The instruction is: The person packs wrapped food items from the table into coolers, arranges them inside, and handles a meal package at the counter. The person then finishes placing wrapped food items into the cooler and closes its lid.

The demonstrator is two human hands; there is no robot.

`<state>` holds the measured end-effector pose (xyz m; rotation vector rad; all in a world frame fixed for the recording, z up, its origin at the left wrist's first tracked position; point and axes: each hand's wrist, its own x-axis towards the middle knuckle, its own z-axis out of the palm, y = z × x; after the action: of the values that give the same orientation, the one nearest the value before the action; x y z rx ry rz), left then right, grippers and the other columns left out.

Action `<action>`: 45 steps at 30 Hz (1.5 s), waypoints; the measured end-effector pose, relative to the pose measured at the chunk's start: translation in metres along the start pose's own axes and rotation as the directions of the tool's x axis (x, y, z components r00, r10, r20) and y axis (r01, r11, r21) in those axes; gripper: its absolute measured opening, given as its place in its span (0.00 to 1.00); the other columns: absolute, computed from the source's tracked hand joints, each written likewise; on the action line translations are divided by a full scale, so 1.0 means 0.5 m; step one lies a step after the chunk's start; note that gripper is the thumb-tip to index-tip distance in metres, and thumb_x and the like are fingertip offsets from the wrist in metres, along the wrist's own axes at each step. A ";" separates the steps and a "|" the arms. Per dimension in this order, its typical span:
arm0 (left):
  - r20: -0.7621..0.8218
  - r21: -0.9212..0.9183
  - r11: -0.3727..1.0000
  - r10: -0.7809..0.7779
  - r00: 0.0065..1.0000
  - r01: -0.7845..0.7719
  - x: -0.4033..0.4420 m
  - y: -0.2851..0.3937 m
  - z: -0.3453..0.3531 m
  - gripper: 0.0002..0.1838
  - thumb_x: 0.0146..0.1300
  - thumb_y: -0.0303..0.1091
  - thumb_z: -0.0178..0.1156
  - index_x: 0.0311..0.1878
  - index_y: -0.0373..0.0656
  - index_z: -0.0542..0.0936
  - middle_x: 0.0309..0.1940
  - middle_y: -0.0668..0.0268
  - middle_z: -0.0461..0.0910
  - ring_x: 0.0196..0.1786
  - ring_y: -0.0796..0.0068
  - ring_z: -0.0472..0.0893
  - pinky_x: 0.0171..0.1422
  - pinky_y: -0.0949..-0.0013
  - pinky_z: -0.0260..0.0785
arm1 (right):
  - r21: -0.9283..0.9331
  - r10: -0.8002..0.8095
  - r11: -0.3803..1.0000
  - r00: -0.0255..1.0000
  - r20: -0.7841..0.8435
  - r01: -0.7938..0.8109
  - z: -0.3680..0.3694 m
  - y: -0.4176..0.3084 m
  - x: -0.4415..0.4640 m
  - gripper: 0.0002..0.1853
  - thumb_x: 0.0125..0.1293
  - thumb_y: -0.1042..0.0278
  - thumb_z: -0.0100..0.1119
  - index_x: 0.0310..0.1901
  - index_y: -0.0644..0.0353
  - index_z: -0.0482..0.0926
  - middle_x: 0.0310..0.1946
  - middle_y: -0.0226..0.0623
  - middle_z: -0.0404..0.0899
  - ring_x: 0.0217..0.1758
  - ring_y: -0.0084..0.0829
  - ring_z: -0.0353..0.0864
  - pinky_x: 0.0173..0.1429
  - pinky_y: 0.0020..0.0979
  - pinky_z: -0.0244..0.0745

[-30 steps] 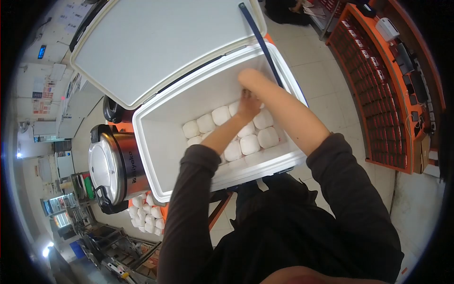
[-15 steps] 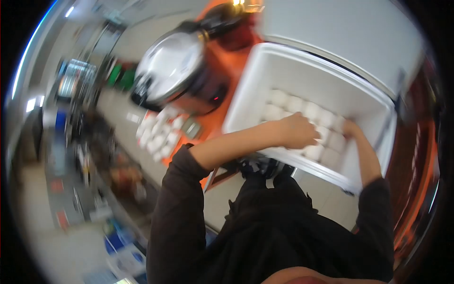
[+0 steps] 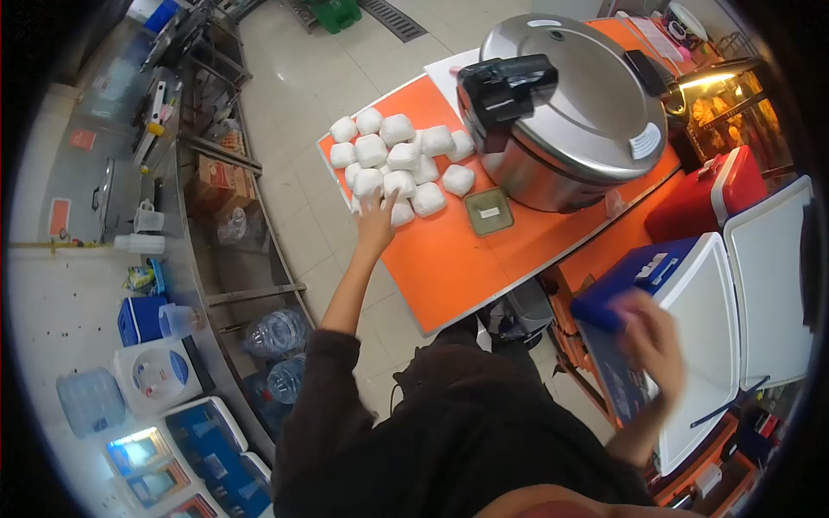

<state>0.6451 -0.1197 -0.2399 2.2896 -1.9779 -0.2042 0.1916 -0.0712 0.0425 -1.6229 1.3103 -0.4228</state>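
White, rounded wrapped packets (image 3: 371, 150) lie heaped at the left end of the orange table (image 3: 440, 276). My left hand (image 3: 376, 223) reaches to the near side of this heap, fingers stretched and spread, the fingertips at the nearest packets. Whether they press on one I cannot tell. On the right, my right hand (image 3: 654, 341) is blurred by motion in front of the blue box and the white-lined cooler (image 3: 699, 337). Its fingers look loosely bent and apart, with nothing visible in them. The cooler's inside is mostly out of sight from this angle.
A large steel cooker (image 3: 570, 104) with a black handle stands on the table, beside a small square greenish dish (image 3: 489, 212). A red cooler (image 3: 708, 194) and a blue box (image 3: 635, 276) are at right. Water bottles (image 3: 276, 333) sit under the left counter.
My view has swung left from the cooler to the table. Both hands have come out of the cooler; the left is now at the packets on the table.
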 end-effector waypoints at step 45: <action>0.327 -0.924 0.381 0.731 0.599 0.040 -0.179 0.003 0.300 0.47 0.42 0.36 0.74 0.67 0.45 0.60 0.61 0.57 0.66 0.58 0.54 0.73 0.59 0.57 0.70 | 0.918 -0.563 0.350 0.825 0.046 0.188 0.235 0.201 -0.049 0.47 0.46 0.51 0.74 0.66 0.57 0.61 0.64 0.44 0.63 0.70 0.35 0.60 0.71 0.40 0.54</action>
<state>0.6048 -0.0303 -0.3847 0.9876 -1.8119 -1.8382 0.2162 0.0097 -0.0894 -0.9458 0.2093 -0.8870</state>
